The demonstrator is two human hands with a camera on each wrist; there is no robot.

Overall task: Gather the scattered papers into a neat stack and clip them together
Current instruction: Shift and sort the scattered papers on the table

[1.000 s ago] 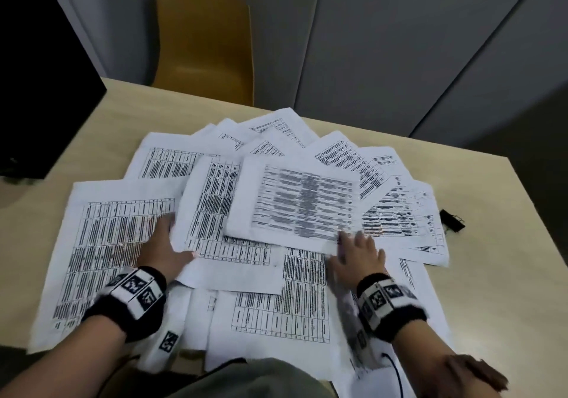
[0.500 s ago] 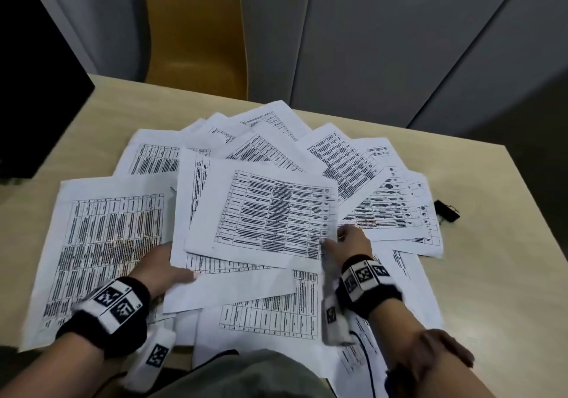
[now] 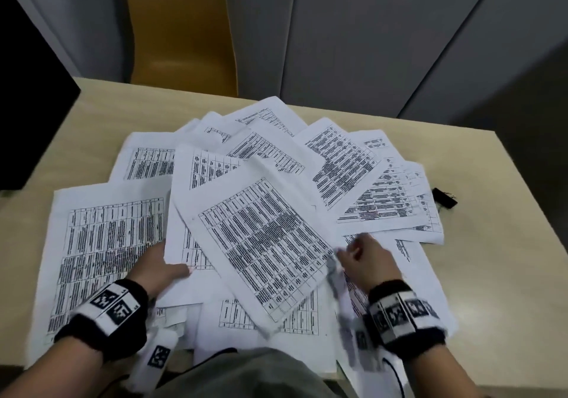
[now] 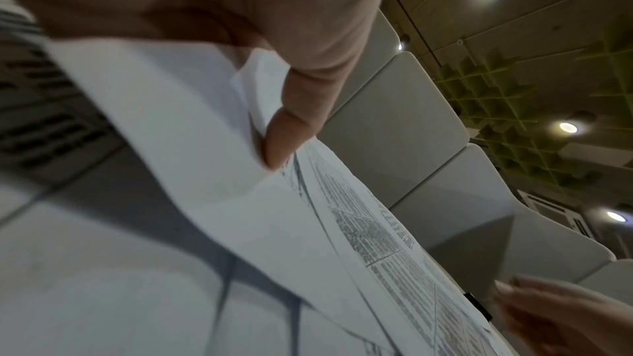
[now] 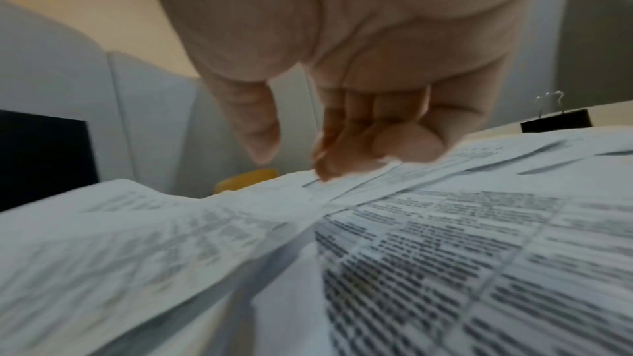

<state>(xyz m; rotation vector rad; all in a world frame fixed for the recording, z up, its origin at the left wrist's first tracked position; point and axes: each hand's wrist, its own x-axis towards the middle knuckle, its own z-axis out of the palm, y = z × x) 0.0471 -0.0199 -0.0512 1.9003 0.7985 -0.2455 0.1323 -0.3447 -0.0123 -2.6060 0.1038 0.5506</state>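
Note:
Several printed sheets (image 3: 101,244) lie fanned over the beige table (image 3: 507,274). A tilted top sheet (image 3: 264,244) lies across the middle of the pile. My left hand (image 3: 159,262) pinches the edge of the sheets under it, thumb (image 4: 291,123) on top and fingers hidden beneath the papers (image 4: 212,123). At the top sheet's right corner, my right hand (image 3: 362,256) has its fingers (image 5: 346,150) curled onto the paper (image 5: 445,240), thumb apart. A black binder clip (image 3: 444,197) lies on the table right of the papers, also in the right wrist view (image 5: 556,118).
A yellow chair (image 3: 181,28) stands behind the table's far edge. A black screen (image 3: 27,96) sits at the far left. Grey partition panels (image 3: 368,28) close off the back. Bare tabletop lies to the right beyond the clip.
The top sheet has turned counter-clockwise and slid left over the pile. My right hand followed its corner. My left hand stayed on the left sheets.

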